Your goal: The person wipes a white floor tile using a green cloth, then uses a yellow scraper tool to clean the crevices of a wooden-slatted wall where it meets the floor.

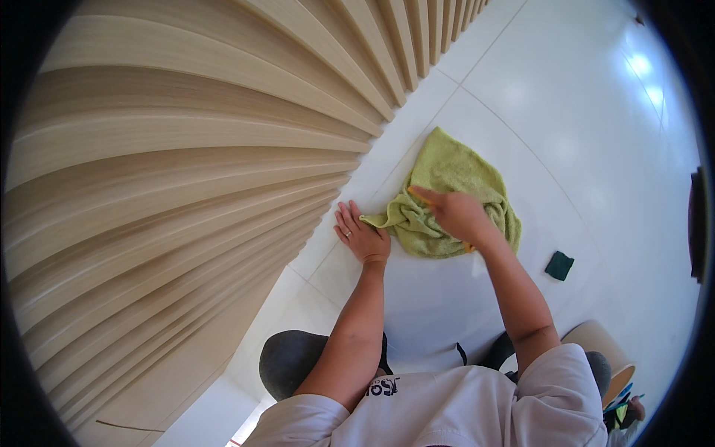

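A crumpled light-green towel point(454, 175) lies on the white tiled floor point(566, 119) beside a wall of vertical wooden slats point(179, 171). My right hand point(456, 214) rests on the towel's middle, fingers curled onto the cloth, and a thin orange object pokes out from under it. My left hand point(359, 235) lies flat on the floor with its fingers spread, just left of the towel's near corner and close to the foot of the slats.
A small dark-green sponge point(559, 265) sits on the floor to the right of my right forearm. My knees in dark trousers point(294, 361) are at the bottom. A beige rounded object point(603, 344) stands at the lower right.
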A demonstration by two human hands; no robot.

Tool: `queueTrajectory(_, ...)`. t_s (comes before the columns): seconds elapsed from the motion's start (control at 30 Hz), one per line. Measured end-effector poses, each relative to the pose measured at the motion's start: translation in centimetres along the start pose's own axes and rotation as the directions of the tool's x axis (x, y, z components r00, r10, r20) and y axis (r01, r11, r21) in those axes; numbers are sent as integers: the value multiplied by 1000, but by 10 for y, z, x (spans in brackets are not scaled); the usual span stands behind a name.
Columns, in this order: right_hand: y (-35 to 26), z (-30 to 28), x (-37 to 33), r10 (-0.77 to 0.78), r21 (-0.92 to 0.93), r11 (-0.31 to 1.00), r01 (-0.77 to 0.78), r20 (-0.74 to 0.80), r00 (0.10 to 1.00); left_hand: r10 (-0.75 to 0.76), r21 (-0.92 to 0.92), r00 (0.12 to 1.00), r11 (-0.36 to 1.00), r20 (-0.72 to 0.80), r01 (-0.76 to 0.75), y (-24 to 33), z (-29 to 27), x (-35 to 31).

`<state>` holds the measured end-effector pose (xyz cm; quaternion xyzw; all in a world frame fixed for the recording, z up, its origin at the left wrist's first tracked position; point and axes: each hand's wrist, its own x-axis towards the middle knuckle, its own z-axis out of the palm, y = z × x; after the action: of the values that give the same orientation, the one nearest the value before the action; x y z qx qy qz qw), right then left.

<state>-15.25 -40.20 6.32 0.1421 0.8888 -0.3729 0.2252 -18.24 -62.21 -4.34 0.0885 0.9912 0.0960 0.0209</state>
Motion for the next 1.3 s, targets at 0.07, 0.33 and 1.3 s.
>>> queueTrajectory(0.07, 9, 29, 13, 11, -32, 999, -13, -54, 998, -1, -19, 1000, 1000, 15, 1, 4, 1, -1)
queueTrajectory(0.33, 17, 25, 68, 94, 70, 995, -72, -393, 915, -3, 32, 1000, 999, -18, 3, 3, 4, 1)
queueTrajectory(1.3, -24, 46, 78, 62, -79, 994, -77, -179, 982, -21, 37, 1000, 999, 22, 20, 3, -3, 1)
